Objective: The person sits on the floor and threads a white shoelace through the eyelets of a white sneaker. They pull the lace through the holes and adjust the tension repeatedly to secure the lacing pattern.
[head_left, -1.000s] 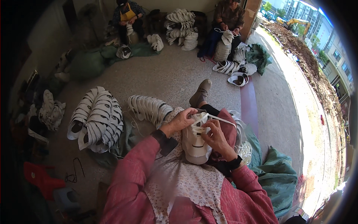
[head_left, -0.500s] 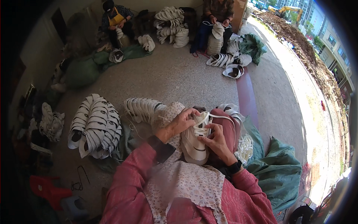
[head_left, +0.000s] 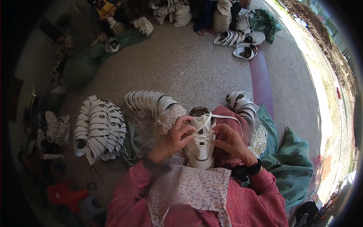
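Observation:
A white and beige sneaker (head_left: 200, 153) rests upright on my lap, toe toward me, its dark heel opening pointing away. White shoelace (head_left: 206, 125) crosses its tongue, and a loose length arcs off to the right. At the left eyelet edge, my left hand (head_left: 177, 137) is closed, fingers curled and pinching at the lace. Opposite it, my right hand (head_left: 230, 140) has thumb and fingers bent at the right edge, also pinching at the lace. The exact grip of the fingertips is partly hidden. Beneath lies a patterned apron (head_left: 189, 185).
Stacked white shoe uppers (head_left: 100, 128) stand to my left, with another row (head_left: 149, 102) ahead. Right of my knee are more uppers (head_left: 244, 104), a bundle of white laces (head_left: 259, 140) and a green sack (head_left: 289, 166). A red stool (head_left: 68, 195) sits lower left. Two people work across the floor.
My left hand has come down from the upper lacing to the shoe's left edge. My right hand has moved outward to the right edge. The view has tipped downward.

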{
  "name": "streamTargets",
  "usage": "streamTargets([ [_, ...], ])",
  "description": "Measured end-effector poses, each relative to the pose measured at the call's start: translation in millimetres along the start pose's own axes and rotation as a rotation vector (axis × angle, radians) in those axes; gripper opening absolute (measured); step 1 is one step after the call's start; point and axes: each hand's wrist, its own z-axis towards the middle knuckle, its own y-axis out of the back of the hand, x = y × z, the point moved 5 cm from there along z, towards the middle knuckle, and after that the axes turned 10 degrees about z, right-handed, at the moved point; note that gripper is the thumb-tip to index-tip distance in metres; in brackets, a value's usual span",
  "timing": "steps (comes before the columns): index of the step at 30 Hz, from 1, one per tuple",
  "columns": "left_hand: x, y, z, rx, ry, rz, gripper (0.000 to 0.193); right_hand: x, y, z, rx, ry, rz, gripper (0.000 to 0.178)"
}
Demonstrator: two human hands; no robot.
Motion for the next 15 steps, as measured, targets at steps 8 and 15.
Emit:
streamTargets([
  [8, -22, -3, 11, 0.110, -0.167, 0.443, 0.013, 14, -17, 9, 0.018, 0.084, -0.207, 0.047],
  [15, -39, -5, 10, 0.436, 0.060, 0.188, 0.016, 11, -25, 6, -0.024, 0.121, -0.240, 0.047],
])
